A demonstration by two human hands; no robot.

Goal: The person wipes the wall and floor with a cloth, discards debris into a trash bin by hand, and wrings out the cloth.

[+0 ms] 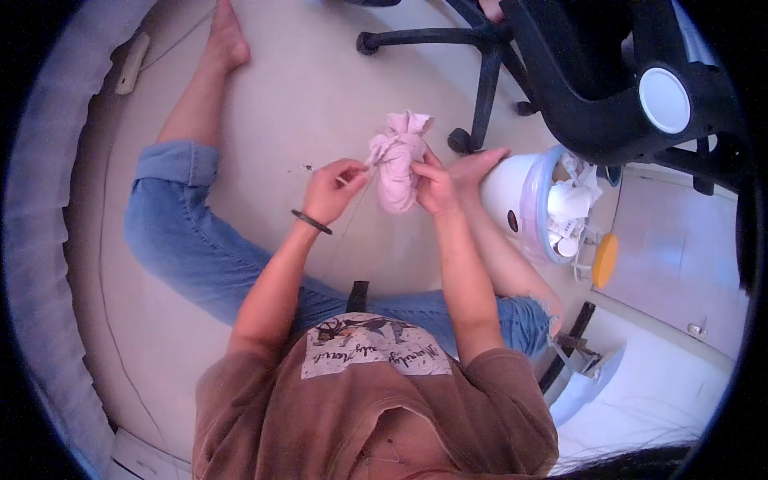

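A pink cloth bundle [397,178], twisted near its upper part with a loose flap on top, is held over the floor between my hands. My right hand [436,186] grips its right side, thumb and fingers on the cloth. At the bundle's upper left, my left hand [334,189] is closed in a pinch, with a dark band on the wrist. A thin thread seems to run down from the bundle beside the left fingers. Whether those fingers pinch the thread or a corner of cloth is too small to tell.
A white bin [512,188] full of waste stands right of my bare foot. Above it is a black wheeled chair [484,96]. Small dark bits [306,167] lie on the floor [280,104]. A power strip [132,64] is at the upper left, a yellow lid [606,260] at the right.
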